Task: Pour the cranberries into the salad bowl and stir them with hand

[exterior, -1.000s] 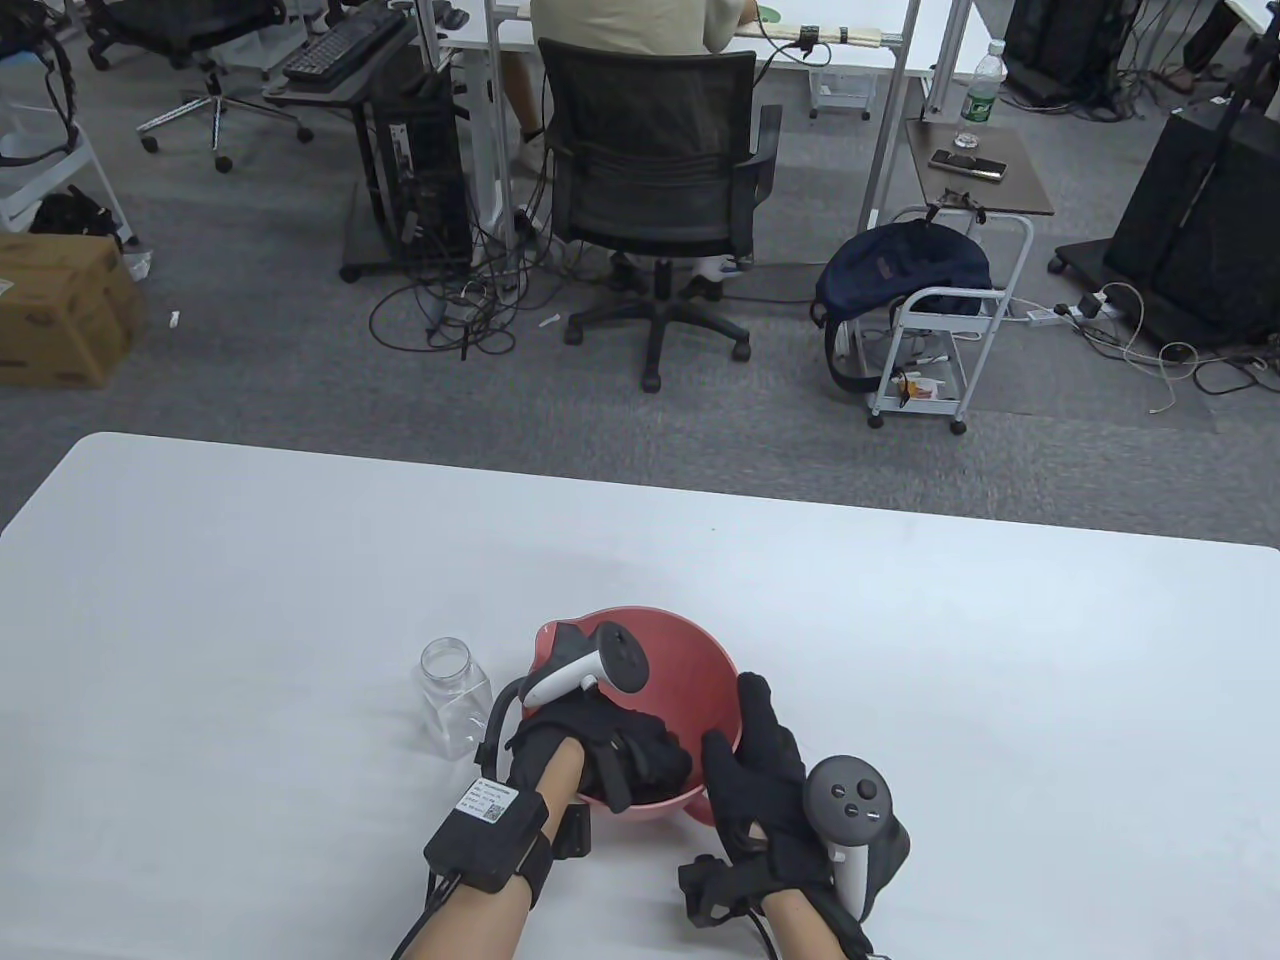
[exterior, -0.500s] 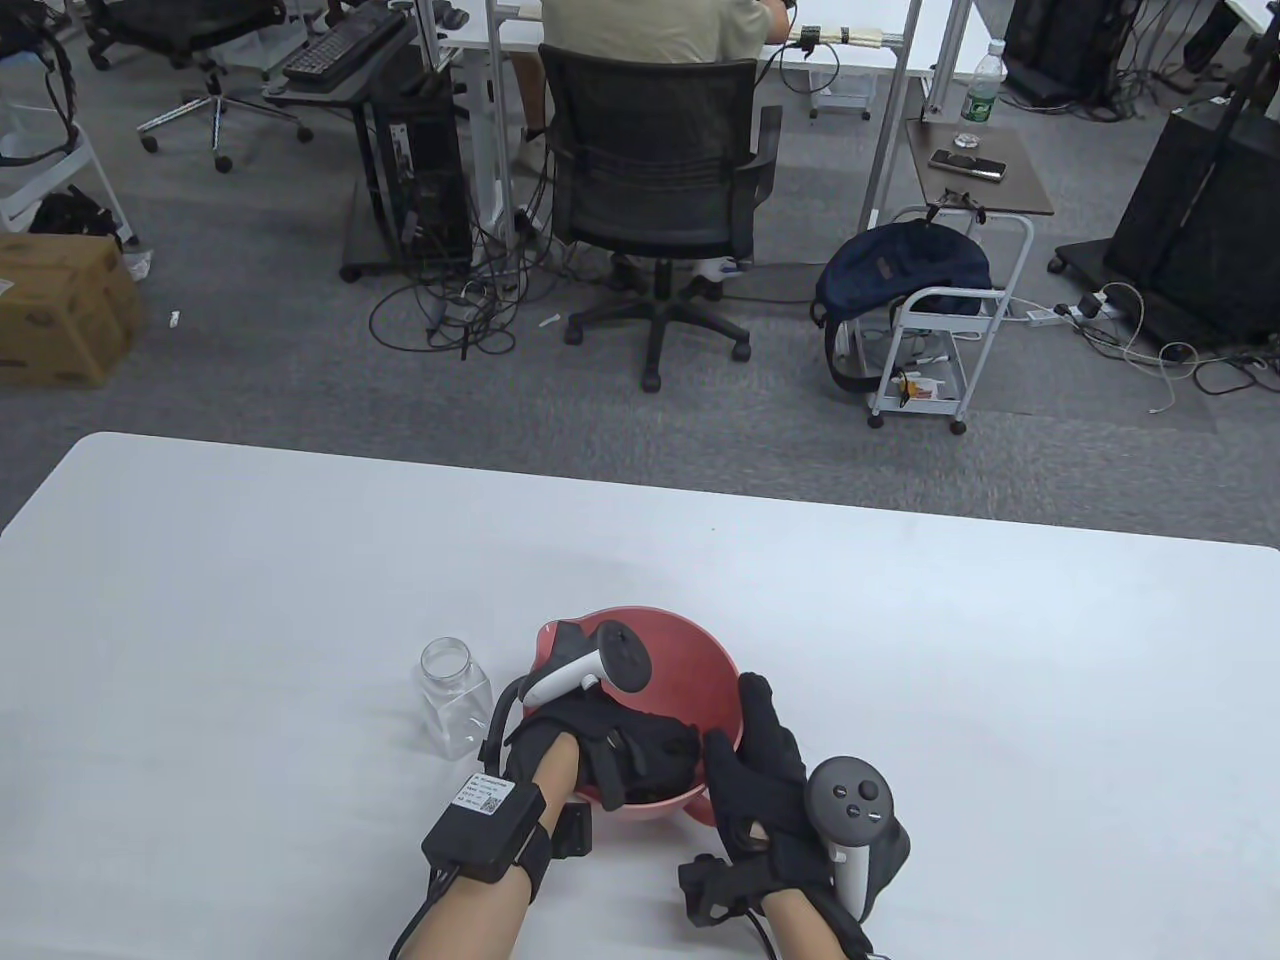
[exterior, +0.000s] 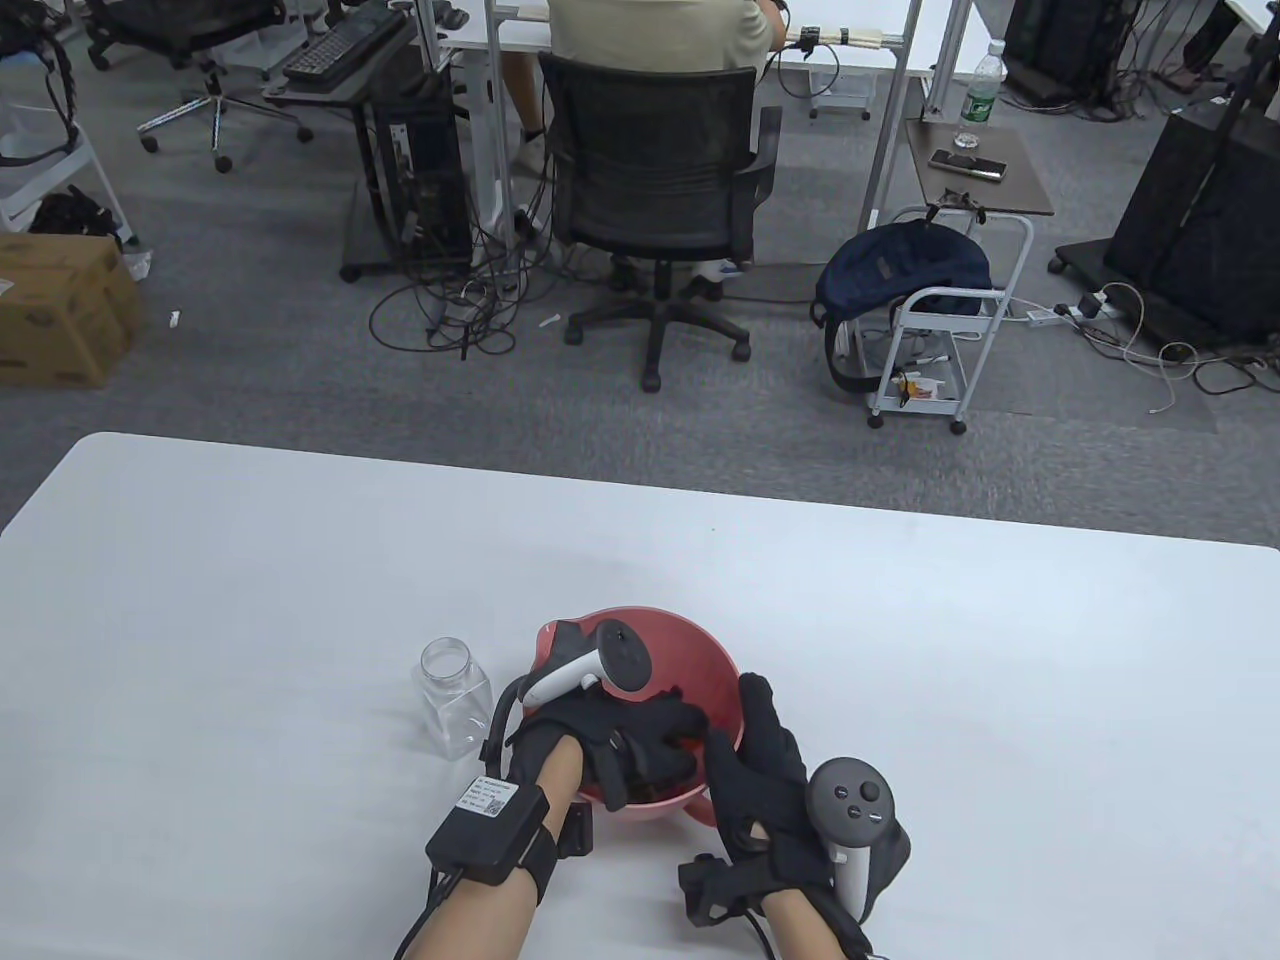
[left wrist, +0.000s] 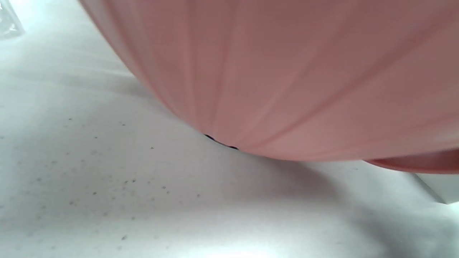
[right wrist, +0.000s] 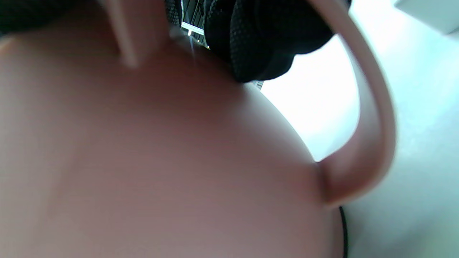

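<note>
The red salad bowl (exterior: 690,632) stands on the white table near its front edge. My left hand (exterior: 662,735) reaches down into it, fingers spread over the contents, which the glove hides. My right hand (exterior: 742,738) grips the bowl's right rim, thumb inside and fingers along the outside. In the right wrist view gloved fingers (right wrist: 258,39) curl over the rim beside the bowl's looped handle (right wrist: 373,125). The left wrist view is filled by the bowl's outer wall (left wrist: 287,71). An empty clear jar (exterior: 452,698) stands upright just left of the bowl.
The white table (exterior: 250,600) stretches wide to the left, right and behind the bowl. Beyond its far edge are an office floor, a black chair (exterior: 650,160) with a seated person, and a white trolley (exterior: 945,330).
My left hand's fingers have moved inside the bowl, from bunched near the front wall to reaching further right. The right hand, the bowl and the jar stay put.
</note>
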